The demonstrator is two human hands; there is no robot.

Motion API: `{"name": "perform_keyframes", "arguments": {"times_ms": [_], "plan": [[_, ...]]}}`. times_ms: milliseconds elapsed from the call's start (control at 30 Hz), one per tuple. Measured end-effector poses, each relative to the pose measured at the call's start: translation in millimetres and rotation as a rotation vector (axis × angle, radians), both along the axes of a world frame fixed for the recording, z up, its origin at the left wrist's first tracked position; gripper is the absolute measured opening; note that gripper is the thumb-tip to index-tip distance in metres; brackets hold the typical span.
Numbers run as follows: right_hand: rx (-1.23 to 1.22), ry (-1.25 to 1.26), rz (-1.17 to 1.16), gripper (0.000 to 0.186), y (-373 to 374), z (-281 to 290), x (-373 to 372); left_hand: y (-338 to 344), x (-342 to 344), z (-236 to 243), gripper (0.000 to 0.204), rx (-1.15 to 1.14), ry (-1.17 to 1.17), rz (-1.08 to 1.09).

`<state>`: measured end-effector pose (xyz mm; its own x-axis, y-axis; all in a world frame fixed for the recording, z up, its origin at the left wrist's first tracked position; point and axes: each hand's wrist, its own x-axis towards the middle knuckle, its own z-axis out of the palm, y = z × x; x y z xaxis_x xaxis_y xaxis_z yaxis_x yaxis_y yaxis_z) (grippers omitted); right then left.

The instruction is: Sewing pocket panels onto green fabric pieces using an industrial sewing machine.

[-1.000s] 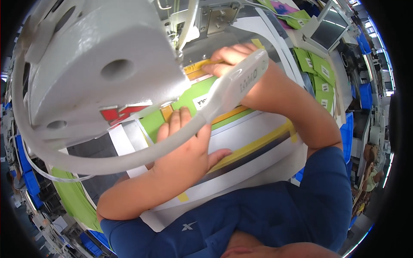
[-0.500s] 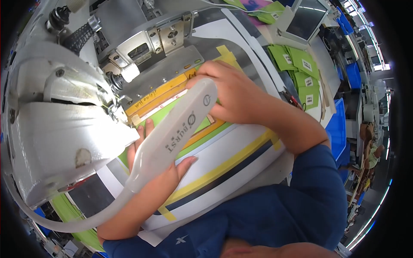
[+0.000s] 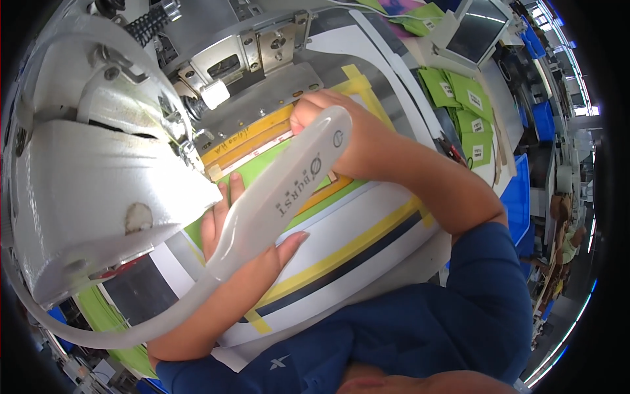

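Note:
A flat piece of green fabric lies in a yellow-edged sewing template beside a white sewing machine head. My left hand rests on the fabric's left part with its fingers stretched and its thumb apart. At the template's far right corner is my right hand, its fingers curled in against the edge. What they pinch, if anything, is hidden. A pale lamp on a bendy neck crosses the view and covers part of both hands and the fabric.
The metal clamp plate of the machine runs along the template's far side. Right of the work lie green fabric pieces with white labels, a small screen and a blue tray. More green fabric hangs at lower left.
My right hand's fingers have curled in more tightly at the template's corner. The left hand remains flat on the fabric. The whole view has shifted slightly.

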<state>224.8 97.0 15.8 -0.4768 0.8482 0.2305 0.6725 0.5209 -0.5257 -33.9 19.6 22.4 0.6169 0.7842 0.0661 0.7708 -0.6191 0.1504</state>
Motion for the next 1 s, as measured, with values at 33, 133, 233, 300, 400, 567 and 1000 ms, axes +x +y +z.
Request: {"name": "perform_keyframes", "arguments": {"times_ms": [33,133,233,300,400,567,1000], "plan": [[-0.103,0.074,0.008,0.015,-3.6,8.7,-1.5,-0.1,0.7,0.8,0.078,-0.010,-0.011,0.008],[-0.295,0.139,0.000,0.019,-12.6,17.4,-1.5,-0.6,0.2,-0.7,0.077,-0.013,-0.032,0.013],[-0.334,0.113,-0.014,0.027,-17.1,14.3,2.3,-0.8,0.7,-0.9,0.077,-0.017,-0.038,0.018],[-0.287,0.095,-0.010,0.031,-17.7,10.6,4.1,-1.5,0.7,-1.1,0.077,-0.030,-0.035,0.027],[-0.230,0.188,-0.032,0.021,-16.4,8.5,3.2,-1.8,0.5,-2.3,0.078,-0.051,-0.047,0.033],[-0.291,0.274,-0.109,0.019,-10.3,5.0,5.3,-1.0,0.3,-2.5,0.077,-0.028,-0.025,0.021],[-0.261,0.223,-0.190,0.010,-3.9,-0.5,-2.9,-1.9,-3.9,-6.0,0.098,-0.026,0.003,-0.005]]}}
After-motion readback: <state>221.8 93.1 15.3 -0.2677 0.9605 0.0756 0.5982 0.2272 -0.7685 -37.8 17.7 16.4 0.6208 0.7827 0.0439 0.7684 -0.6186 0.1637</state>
